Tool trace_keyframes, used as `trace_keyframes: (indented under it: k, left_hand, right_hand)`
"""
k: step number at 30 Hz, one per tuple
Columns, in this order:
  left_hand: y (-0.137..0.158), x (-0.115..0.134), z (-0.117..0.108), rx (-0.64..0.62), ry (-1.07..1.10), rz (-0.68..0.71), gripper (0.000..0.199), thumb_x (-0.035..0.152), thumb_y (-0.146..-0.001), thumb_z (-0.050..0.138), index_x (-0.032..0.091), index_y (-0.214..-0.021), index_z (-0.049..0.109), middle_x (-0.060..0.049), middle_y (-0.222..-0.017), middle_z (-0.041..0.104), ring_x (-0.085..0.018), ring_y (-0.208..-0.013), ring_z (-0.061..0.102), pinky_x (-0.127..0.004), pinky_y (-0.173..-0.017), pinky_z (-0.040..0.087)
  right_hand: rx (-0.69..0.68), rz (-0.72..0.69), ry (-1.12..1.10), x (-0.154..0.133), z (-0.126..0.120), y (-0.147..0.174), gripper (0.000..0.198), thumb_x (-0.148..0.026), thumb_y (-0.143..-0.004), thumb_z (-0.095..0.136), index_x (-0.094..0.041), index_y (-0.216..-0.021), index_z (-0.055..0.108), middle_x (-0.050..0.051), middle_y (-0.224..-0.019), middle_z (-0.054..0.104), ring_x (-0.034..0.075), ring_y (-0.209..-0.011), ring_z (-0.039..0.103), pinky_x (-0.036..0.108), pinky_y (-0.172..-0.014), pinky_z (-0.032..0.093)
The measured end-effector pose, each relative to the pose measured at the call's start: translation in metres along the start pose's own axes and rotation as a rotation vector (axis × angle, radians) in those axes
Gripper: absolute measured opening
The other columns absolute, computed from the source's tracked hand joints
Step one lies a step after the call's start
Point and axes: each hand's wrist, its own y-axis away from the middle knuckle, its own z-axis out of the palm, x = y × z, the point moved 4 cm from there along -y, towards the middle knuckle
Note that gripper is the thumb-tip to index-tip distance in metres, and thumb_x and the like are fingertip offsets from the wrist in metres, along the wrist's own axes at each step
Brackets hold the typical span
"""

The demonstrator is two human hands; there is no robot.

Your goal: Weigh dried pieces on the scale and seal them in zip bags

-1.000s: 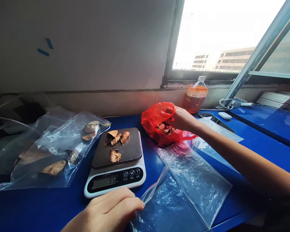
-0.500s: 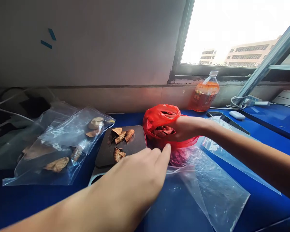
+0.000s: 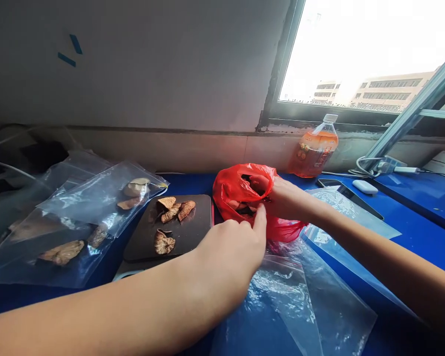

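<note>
A red plastic bag point(image 3: 230, 185) stands on the blue tabletop, with dark brown dried pieces point(image 3: 246, 210) visible in its mouth. My left hand point(image 3: 237, 252) is at the near side of the bag, fingers curled on its rim and the index finger pointing forward. From the right, my right hand point(image 3: 285, 195) reaches into the bag; its fingers are largely hidden by the red plastic. Just left of the bag is a dark-topped kitchen scale point(image 3: 193, 230). Several dried brown slices point(image 3: 165, 243), curled and wrinkled, lie on it. My left forearm covers the scale's near edge.
Clear zip bags point(image 3: 77, 207) with dried pieces lie at the left. More clear plastic bags point(image 3: 282, 306) lie in front and at the right. By the wall stands an orange drink bottle point(image 3: 315, 151). A phone point(image 3: 359, 200) and a white earbud case point(image 3: 365, 187) lie behind my right arm.
The view has shifted, moving the scale and zip bags leftward. My left hand has moved up closer to the bag's mouth. My right hand stays in the bag, whose rim has changed shape.
</note>
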Motion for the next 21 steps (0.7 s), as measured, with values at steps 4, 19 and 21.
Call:
trace_keyframes:
  k: [4,19,21]
  left_hand:
    - [-0.001,-0.006,0.008,-0.064,-0.004,-0.055,0.070,0.001,-0.061,0.060,0.005,-0.131,0.053,-0.017,-0.098,0.073,-0.030,-0.082,0.073,-0.034,-0.068,0.059]
    - [0.005,0.009,0.019,-0.073,0.012,0.168,0.022,0.000,-0.068,0.062,0.012,-0.087,0.066,-0.012,-0.090,0.070,-0.029,-0.077,0.070,-0.040,-0.071,0.060]
    - [0.007,0.009,0.020,-0.041,0.013,0.188,0.019,0.003,-0.070,0.063,0.012,-0.086,0.066,-0.012,-0.088,0.070,-0.029,-0.076,0.070,-0.040,-0.070,0.059]
  right_hand:
    - [-0.010,-0.040,0.088,-0.009,0.000,0.012,0.020,-0.032,-0.087,0.064,-0.018,-0.101,0.067,0.016,-0.124,0.063,0.033,-0.123,0.051,0.049,-0.102,0.044]
    - [-0.094,-0.138,0.216,-0.040,0.012,-0.012,0.033,-0.004,-0.080,0.052,-0.012,-0.108,0.067,0.016,-0.105,0.070,0.025,-0.092,0.063,0.037,-0.081,0.051]
    - [-0.088,-0.131,0.237,-0.041,0.015,-0.013,0.032,-0.003,-0.080,0.049,-0.011,-0.105,0.068,0.016,-0.105,0.070,0.025,-0.094,0.062,0.038,-0.084,0.050]
